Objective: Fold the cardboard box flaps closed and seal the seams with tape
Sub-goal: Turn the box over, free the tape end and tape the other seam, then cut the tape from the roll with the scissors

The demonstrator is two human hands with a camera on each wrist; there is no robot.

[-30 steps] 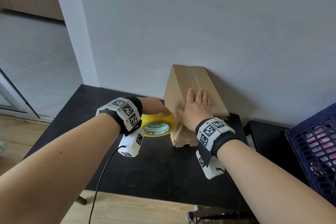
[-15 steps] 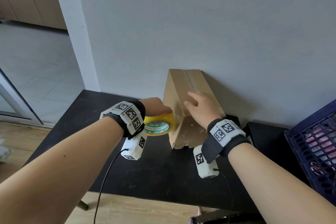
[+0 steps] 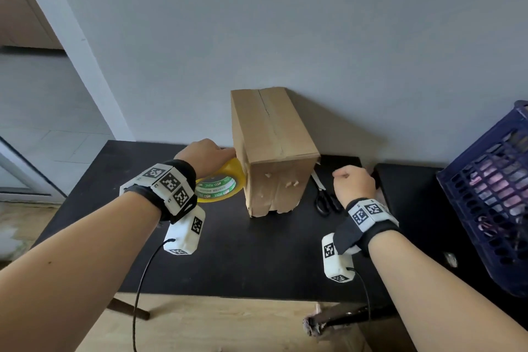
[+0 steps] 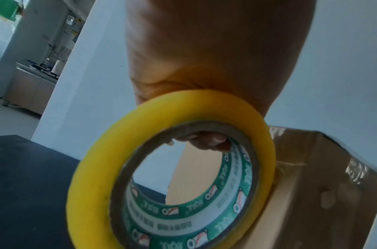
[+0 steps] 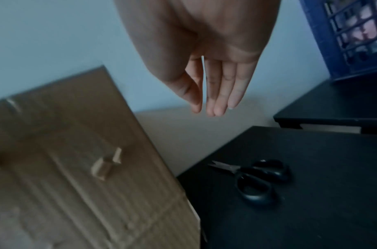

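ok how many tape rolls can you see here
1. The yellow tape roll is held in the left hand, pressed against the left side of the cardboard box. Others could be hidden behind the box or in the blue crate.

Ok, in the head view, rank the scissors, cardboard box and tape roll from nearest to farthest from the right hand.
1. Scissors, just left of the right hand.
2. Cardboard box, further left, at the table's middle.
3. Tape roll, beyond the box, in the left hand.

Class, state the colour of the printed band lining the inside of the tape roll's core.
Green and white, on the tape roll; clearest in the left wrist view.
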